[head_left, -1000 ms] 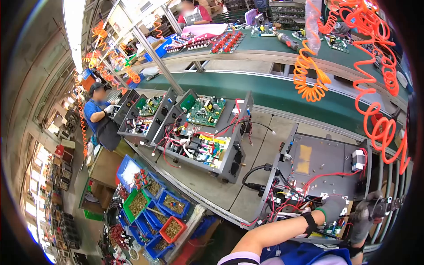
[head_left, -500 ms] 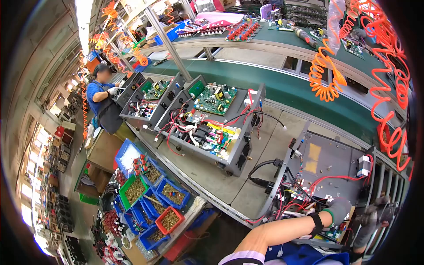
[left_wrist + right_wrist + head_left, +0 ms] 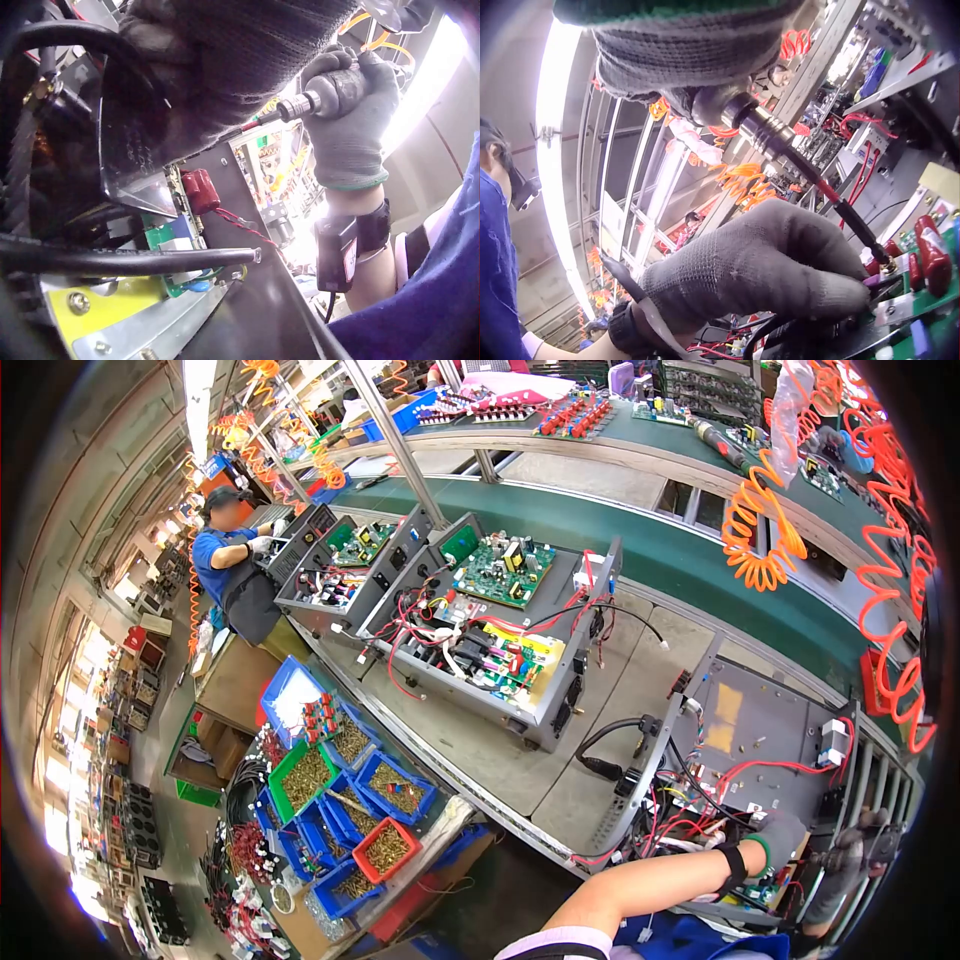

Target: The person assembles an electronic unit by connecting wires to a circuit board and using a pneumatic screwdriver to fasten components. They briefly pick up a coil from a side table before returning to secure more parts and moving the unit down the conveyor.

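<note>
"Listing the head view first: what stands where?"

"Near chassis: one, lower right on the bench, grey floor bare toward the back, wiring loose toward the front. Neighbouring chassis: one, carrying a large green circuit board. Left hand and right hand: gloved, at the near chassis; grip not legible here. By comparison, judged: near unit lacks such a board."

"Left wrist view?"

"Right hand: wrapped round a power screwdriver. Left hand: close by, fingers mostly hidden. Small green board: one, inside the chassis beside a yellow plate."

"Right wrist view, and the tally?"

"Driver bit: tip on a brass-coloured screw at the small board. Left hand: thumb and finger seemingly pinching a purple-sleeved lead just beside it. Red capacitors: in place. Status, judged: components seated; screw fastening under way, tightness not shown; loose wiring outstanding."
</note>
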A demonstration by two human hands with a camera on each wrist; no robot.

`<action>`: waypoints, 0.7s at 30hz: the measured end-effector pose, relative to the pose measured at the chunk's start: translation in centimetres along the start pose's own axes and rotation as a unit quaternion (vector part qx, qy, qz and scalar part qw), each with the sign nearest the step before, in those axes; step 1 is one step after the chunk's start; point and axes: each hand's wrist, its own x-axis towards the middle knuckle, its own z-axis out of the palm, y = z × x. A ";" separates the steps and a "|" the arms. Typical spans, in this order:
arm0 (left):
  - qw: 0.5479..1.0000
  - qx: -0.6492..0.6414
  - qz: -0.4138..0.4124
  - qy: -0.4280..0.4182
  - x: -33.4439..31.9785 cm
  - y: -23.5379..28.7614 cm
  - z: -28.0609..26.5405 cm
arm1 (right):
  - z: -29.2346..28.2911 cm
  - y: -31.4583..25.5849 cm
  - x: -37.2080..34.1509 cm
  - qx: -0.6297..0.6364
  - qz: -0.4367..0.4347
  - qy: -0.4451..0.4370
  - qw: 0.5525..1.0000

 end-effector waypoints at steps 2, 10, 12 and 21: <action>1.000 -0.007 -0.004 -0.012 -0.4 0.1 -0.7 | 0.1 -0.2 0.0 -0.011 0.005 0.005 1.000; 0.999 -0.036 -0.014 -0.021 -2.0 -0.1 -2.5 | -2.8 2.2 -0.6 0.002 0.059 -0.051 0.997; 0.999 -0.031 -0.018 -0.015 -1.7 0.0 -2.1 | -2.9 2.6 -0.6 0.001 0.061 -0.056 0.997; 1.000 -0.021 -0.011 -0.014 -1.3 0.1 -1.9 | -4.4 4.1 -0.9 0.004 0.065 -0.069 0.995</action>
